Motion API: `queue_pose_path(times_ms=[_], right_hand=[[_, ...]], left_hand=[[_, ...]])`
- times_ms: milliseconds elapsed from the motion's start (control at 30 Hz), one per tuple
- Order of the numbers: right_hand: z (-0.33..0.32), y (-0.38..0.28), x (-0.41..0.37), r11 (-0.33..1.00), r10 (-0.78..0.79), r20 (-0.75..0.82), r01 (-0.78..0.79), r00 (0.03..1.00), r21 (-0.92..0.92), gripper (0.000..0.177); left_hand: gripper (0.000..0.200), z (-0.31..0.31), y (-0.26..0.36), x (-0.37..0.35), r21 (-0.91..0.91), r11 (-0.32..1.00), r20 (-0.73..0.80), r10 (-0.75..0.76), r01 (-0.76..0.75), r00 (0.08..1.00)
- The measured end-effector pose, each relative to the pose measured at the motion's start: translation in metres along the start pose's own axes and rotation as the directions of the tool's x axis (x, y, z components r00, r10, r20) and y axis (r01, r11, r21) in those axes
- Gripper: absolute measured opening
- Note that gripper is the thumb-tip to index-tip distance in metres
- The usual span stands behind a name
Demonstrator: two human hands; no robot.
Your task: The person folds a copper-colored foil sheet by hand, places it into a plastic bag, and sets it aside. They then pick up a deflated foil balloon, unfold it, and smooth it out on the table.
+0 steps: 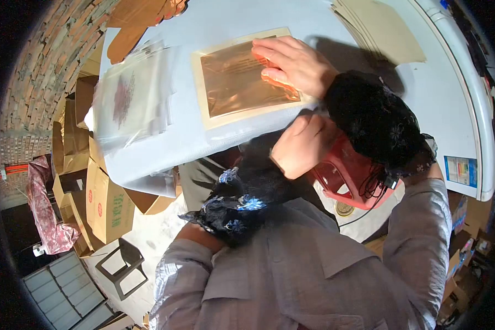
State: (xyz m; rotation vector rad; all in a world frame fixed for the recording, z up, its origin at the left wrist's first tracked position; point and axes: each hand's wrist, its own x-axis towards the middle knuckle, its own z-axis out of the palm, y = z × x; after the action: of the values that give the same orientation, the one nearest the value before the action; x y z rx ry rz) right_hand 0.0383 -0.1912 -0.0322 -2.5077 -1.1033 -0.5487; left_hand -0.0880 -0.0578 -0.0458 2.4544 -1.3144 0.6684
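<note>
Right hand [298,65] outspread, touching coppery film [234,85]

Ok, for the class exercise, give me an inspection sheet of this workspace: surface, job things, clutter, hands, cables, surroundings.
Surface: white work surface, partly covered.
Job things: copper-coloured packet flat on a pale sheet.
Clutter: clear bags at picture left, blurred; tan sheets at upper right.
Hands: right hand rests on the packet; left hand curled near the surface's edge, grip unclear.
Cables: thin black cable beside a red plastic item.
Surroundings: brick wall, cardboard boxes, dark stool.
</note>
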Motion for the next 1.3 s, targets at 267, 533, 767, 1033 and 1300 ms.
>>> queue_pose_path(times_ms=[267,533,767,1033,1300], right_hand=[[0.004,0.001,-0.001,0.999,0.021,0.02,-0.02,1.0,-0.044,0.048],[0.002,-0.003,-0.001,0.999,0.033,-0.027,-0.033,0.999,-0.003,0.044],[0.004,-0.004,-0.002,0.999,0.049,-0.048,-0.049,0.998,-0.003,0.043],[0.003,-0.004,-0.001,0.999,0.047,-0.041,-0.047,0.998,-0.004,0.043],[0.003,-0.004,-0.001,0.999,0.052,-0.037,-0.052,0.998,0.001,0.043]], left_hand=[[0.041,-0.024,-0.011,-0.013,-0.062,0.922,-0.122,-0.387,0.382,0.914],[0.037,-0.022,-0.013,-0.003,-0.074,0.857,-0.064,-0.514,0.51,0.855],[0.029,-0.01,-0.017,-0.017,-0.045,0.929,-0.156,-0.369,0.367,0.916],[0.031,-0.014,-0.012,-0.01,-0.187,0.875,-0.168,-0.476,0.446,0.863],[0.032,-0.009,-0.016,-0.012,-0.07,0.898,-0.178,-0.441,0.435,0.88]])
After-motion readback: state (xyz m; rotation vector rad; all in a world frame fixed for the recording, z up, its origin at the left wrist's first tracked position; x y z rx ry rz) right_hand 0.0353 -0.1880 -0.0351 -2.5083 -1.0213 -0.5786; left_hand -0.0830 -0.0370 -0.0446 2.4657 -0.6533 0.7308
